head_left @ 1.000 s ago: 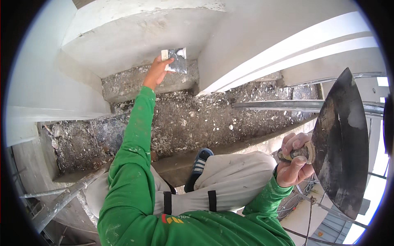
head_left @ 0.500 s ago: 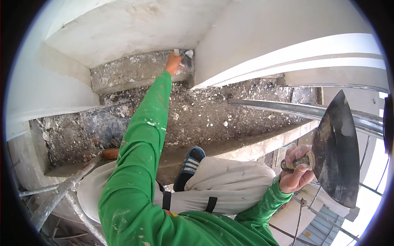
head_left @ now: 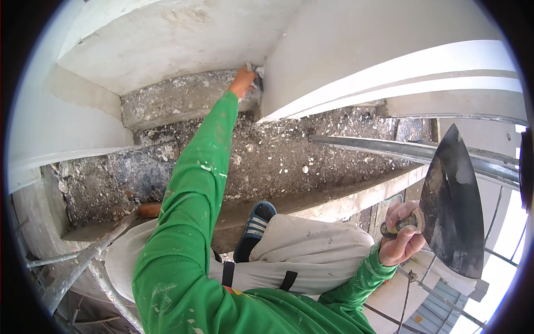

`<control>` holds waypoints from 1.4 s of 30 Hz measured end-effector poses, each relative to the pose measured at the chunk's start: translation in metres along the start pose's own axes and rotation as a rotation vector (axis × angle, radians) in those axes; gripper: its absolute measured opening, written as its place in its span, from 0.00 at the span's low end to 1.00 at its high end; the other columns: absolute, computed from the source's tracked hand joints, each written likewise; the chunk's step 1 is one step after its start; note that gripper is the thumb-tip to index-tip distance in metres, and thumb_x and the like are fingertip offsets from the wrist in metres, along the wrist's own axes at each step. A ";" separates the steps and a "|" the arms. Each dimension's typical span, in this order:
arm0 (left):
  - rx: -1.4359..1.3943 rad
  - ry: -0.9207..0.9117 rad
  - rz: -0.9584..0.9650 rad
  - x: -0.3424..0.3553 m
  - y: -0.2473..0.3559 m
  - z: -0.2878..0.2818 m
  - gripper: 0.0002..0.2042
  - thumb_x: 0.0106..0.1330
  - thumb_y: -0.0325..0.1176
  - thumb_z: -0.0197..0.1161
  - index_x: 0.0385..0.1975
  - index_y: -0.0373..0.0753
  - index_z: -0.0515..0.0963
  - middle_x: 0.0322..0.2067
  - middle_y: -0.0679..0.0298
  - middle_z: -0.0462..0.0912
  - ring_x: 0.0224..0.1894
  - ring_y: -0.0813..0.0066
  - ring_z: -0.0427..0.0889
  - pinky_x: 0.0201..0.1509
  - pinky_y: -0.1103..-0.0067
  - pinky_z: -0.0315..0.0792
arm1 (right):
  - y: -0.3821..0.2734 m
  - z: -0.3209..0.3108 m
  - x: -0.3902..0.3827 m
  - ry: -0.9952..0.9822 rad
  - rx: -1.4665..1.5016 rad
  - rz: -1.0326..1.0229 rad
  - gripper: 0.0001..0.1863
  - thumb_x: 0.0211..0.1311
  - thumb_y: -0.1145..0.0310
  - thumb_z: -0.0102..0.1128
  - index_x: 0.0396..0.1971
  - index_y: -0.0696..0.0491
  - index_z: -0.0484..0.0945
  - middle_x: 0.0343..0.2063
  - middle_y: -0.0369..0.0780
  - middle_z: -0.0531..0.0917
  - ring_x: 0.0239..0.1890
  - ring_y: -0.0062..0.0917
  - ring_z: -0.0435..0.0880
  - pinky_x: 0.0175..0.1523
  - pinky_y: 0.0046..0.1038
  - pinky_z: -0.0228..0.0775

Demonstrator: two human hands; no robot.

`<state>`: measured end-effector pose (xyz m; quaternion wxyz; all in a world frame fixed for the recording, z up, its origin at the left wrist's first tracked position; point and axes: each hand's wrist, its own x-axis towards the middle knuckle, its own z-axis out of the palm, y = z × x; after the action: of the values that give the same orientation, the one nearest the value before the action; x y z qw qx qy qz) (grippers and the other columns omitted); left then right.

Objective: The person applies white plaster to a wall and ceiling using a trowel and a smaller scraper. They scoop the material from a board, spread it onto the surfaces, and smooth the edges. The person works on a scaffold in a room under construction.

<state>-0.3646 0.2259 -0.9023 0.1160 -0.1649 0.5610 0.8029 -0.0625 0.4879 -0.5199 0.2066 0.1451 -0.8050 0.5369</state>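
My left hand [head_left: 243, 83], in a green sleeve, reaches to the inside corner where the white wall [head_left: 345, 39] meets the low rough concrete ledge [head_left: 172, 100]. It is closed on a small putty knife [head_left: 248, 67], mostly hidden by my fingers, with white paste [head_left: 258, 71] at the corner. My right hand [head_left: 400, 234] grips the worn handle of a large trowel [head_left: 453, 206]; its dark, pointed blade is held upright at the right.
Below the ledge runs a rough, debris-specked concrete strip [head_left: 261, 156]. A long metal bar [head_left: 356, 145] extends toward the right. Scaffold tubes [head_left: 83, 259] are at the lower left, metal rods [head_left: 495, 211] at the right. My slippered foot [head_left: 256, 225] rests by an edge.
My left hand has moved up and forward, from holding the putty knife out in the air to the corner above the ledge. The trowel in my right hand has dropped slightly and shifted left.
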 end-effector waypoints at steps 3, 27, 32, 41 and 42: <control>0.029 -0.003 0.048 -0.005 0.012 0.014 0.17 0.58 0.26 0.50 0.48 0.34 0.70 0.38 0.56 0.76 0.38 0.64 0.78 0.31 0.69 0.74 | -0.002 -0.003 -0.001 -0.017 -0.025 0.030 0.18 0.68 0.58 0.49 0.45 0.59 0.67 0.31 0.40 0.68 0.23 0.20 0.65 0.26 0.23 0.57; 0.314 -0.093 0.413 -0.150 0.304 0.119 0.20 0.58 0.32 0.46 0.43 0.19 0.66 0.30 0.46 0.75 0.27 0.59 0.78 0.27 0.71 0.75 | -0.005 0.033 0.006 0.000 -0.001 0.014 0.18 0.69 0.59 0.49 0.44 0.61 0.69 0.31 0.41 0.71 0.23 0.19 0.68 0.23 0.20 0.56; 0.109 -0.431 0.780 -0.175 0.342 0.099 0.16 0.57 0.27 0.45 0.44 0.26 0.69 0.32 0.56 0.76 0.32 0.70 0.78 0.30 0.71 0.74 | -0.005 0.044 0.015 -0.076 0.050 0.004 0.18 0.69 0.58 0.48 0.44 0.61 0.69 0.33 0.41 0.72 0.24 0.19 0.69 0.25 0.20 0.59; -0.560 -0.153 1.027 -0.333 0.300 0.086 0.13 0.72 0.34 0.50 0.51 0.36 0.64 0.39 0.68 0.69 0.41 0.85 0.67 0.41 0.85 0.67 | -0.048 0.074 0.018 -0.142 0.695 0.352 0.22 0.71 0.56 0.41 0.54 0.58 0.59 0.19 0.41 0.72 0.13 0.23 0.71 0.19 0.21 0.67; -0.606 0.000 1.054 -0.336 0.297 0.094 0.13 0.72 0.35 0.50 0.51 0.35 0.63 0.39 0.68 0.69 0.40 0.85 0.67 0.41 0.84 0.67 | -0.050 0.077 0.018 -0.186 0.711 0.378 0.23 0.71 0.56 0.41 0.56 0.57 0.58 0.19 0.41 0.71 0.12 0.23 0.71 0.18 0.21 0.67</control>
<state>-0.1789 0.2114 -0.4839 -0.3491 0.1094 0.3135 0.8763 -0.0691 0.3977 -0.4963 -0.0322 0.1051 -0.5972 0.7945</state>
